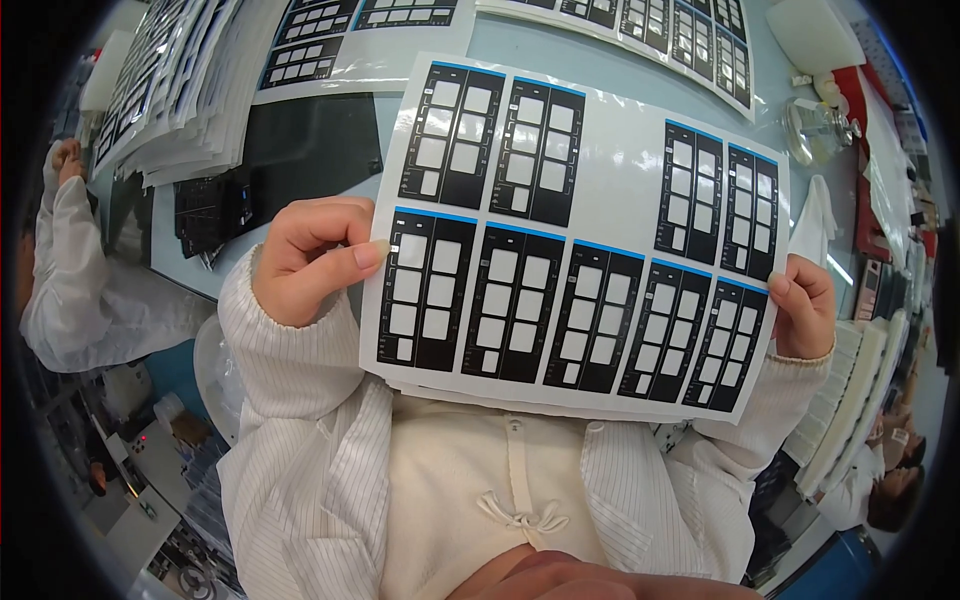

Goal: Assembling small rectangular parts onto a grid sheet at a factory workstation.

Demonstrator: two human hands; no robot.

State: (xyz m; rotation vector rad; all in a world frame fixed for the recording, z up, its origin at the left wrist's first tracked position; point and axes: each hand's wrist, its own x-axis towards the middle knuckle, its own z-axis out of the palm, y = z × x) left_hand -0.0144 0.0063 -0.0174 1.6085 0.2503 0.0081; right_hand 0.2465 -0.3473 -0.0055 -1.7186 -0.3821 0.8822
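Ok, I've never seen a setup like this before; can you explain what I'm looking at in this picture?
There is no machine here: these are a person's own bare hands. The single picture comes from a wide fisheye camera on that person's head, looking down, so its left is their left and straight edges bend near the rim.

The left hand and right hand grip opposite sides of a white sheet printed with black, blue-topped panels. Another edge shows beneath it.

On the pale table beyond are a stack of similar sheets at the left, a flat dark panel and, at the right, a clear glass container. The pale sleeve at far left belongs to someone else.
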